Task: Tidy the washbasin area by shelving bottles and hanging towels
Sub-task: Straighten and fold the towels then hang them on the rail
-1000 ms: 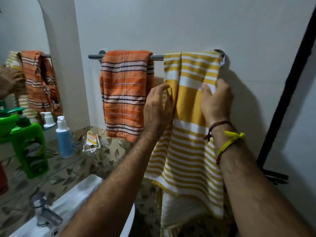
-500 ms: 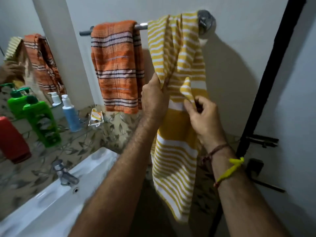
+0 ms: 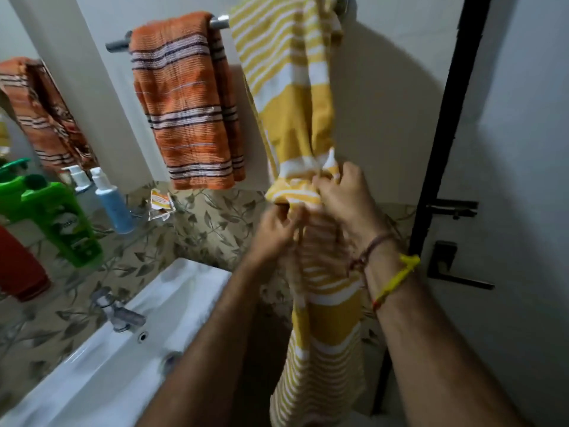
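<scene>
A yellow towel with white stripes (image 3: 292,97) hangs from the right end of the metal towel rail (image 3: 219,21) and is bunched at its middle. My left hand (image 3: 274,232) and my right hand (image 3: 345,198) both grip that bunched part, side by side. An orange striped towel (image 3: 187,109) hangs flat on the rail to the left. On the glass shelf (image 3: 135,238) stand a green bottle (image 3: 61,223), a blue pump bottle (image 3: 112,204) and a red bottle (image 3: 18,269) at the left edge.
A white washbasin (image 3: 123,365) with a metal tap (image 3: 120,312) lies below left. A small sachet (image 3: 160,203) rests on the shelf near the wall. A mirror (image 3: 12,112) is at far left. A door with a black handle (image 3: 452,269) is on the right.
Both hands have slid down the yellow towel and gathered it into a bunch. The view has dropped, so the rail now sits at the top edge.
</scene>
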